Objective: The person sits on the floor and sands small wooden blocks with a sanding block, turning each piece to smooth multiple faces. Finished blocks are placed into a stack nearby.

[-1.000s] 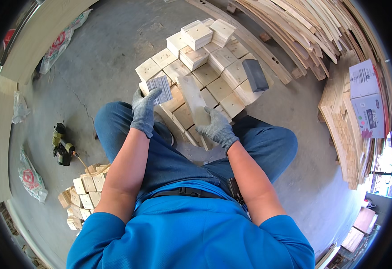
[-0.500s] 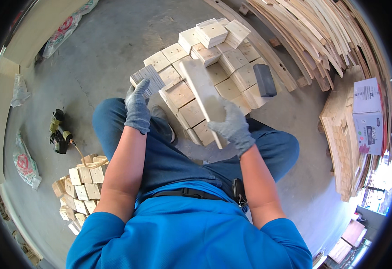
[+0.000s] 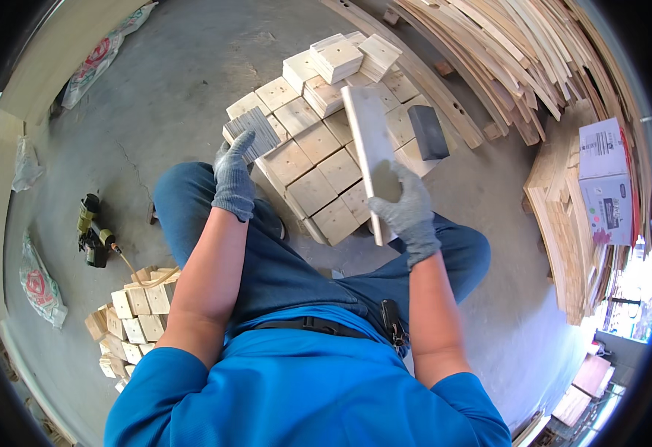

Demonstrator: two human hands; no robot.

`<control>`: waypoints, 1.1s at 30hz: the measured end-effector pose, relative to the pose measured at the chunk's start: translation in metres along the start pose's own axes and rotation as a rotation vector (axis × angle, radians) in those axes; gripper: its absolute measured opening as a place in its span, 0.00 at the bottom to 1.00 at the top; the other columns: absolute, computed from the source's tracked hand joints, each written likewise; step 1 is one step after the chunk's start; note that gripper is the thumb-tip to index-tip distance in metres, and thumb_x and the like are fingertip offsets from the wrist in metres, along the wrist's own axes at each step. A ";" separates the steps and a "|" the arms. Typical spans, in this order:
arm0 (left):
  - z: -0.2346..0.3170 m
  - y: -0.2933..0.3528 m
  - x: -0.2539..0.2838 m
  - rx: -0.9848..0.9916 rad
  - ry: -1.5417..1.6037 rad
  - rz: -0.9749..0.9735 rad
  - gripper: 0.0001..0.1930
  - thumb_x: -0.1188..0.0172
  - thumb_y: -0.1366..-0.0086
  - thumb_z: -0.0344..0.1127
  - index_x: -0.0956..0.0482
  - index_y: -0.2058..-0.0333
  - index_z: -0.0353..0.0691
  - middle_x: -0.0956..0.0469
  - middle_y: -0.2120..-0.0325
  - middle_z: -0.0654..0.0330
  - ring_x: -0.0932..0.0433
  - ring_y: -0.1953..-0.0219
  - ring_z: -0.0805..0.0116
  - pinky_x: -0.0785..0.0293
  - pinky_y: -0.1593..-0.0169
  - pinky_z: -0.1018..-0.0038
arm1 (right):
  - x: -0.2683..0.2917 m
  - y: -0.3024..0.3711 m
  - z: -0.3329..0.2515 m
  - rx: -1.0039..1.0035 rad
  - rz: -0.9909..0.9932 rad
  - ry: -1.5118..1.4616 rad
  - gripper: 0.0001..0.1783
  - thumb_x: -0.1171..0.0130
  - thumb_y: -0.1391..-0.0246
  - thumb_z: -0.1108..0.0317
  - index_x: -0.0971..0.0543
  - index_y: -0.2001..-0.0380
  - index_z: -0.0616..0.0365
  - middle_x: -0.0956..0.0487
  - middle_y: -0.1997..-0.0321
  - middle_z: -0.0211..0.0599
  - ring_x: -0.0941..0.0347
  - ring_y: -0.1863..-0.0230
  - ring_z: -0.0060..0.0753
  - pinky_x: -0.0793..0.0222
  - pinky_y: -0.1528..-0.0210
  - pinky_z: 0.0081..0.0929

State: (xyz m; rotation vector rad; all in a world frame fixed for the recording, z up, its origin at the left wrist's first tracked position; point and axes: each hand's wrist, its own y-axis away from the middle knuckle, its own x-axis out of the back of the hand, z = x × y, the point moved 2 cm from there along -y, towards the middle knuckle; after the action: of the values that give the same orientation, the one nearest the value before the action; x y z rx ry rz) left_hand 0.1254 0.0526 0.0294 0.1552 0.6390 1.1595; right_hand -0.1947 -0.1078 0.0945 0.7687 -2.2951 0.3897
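Note:
Wearing a grey glove, my left hand [image 3: 233, 179] is closed on a squarish wooden block [image 3: 254, 132] with dark striped grain, just above the near left corner of a wide stack of wooden blocks [image 3: 315, 143]. My right hand [image 3: 409, 217], gloved too, grips the lower part of a long, flat, pale board [image 3: 363, 130]. This board is held slanted over the stack and hides some of the blocks. A dark grey block [image 3: 428, 132] lies on the stack's right side, apart from my right hand.
A nail gun [image 3: 95, 231] with a hose lies on the floor at left, beside a heap of small wooden blocks [image 3: 132, 313]. Long planks [image 3: 490, 52] are piled at the far right. A white carton [image 3: 605, 182] sits by more stacked wood. Plastic bags [image 3: 41, 290] lie along the left.
My right hand has moved the pale board to the right, uncovering blocks in the middle of the stack. My left hand keeps the striped block in nearly the same place. The view has shifted slightly.

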 end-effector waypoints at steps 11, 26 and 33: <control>0.009 0.006 0.017 -0.066 0.009 0.046 0.22 0.27 0.32 0.36 0.18 0.42 0.34 0.14 0.51 0.57 0.15 0.51 0.66 0.20 0.44 0.72 | -0.127 -0.040 -0.015 -0.031 -0.306 0.262 0.50 0.18 0.57 0.52 0.24 0.31 0.59 0.20 0.35 0.54 0.27 0.31 0.54 0.33 0.25 0.45; 0.007 -0.012 0.019 -0.053 0.057 0.068 0.24 0.26 0.32 0.35 0.19 0.41 0.33 0.14 0.51 0.56 0.14 0.50 0.65 0.20 0.42 0.71 | -0.188 -0.072 -0.054 -0.166 -0.374 0.528 0.51 0.24 0.48 0.42 0.29 0.25 0.54 0.29 0.28 0.55 0.30 0.31 0.60 0.30 0.28 0.48; -0.005 -0.031 0.028 -0.118 0.044 -0.013 0.25 0.24 0.35 0.35 0.18 0.42 0.33 0.14 0.51 0.56 0.15 0.51 0.65 0.21 0.42 0.70 | -0.189 -0.068 -0.052 -0.118 -0.323 0.536 0.52 0.24 0.48 0.41 0.29 0.25 0.54 0.29 0.28 0.56 0.30 0.30 0.60 0.29 0.29 0.49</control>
State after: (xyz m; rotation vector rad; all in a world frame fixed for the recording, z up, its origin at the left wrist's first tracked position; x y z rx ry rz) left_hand 0.1539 0.0635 0.0009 0.0251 0.6072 1.1875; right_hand -0.0130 -0.0578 0.0071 0.8393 -1.6487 0.2674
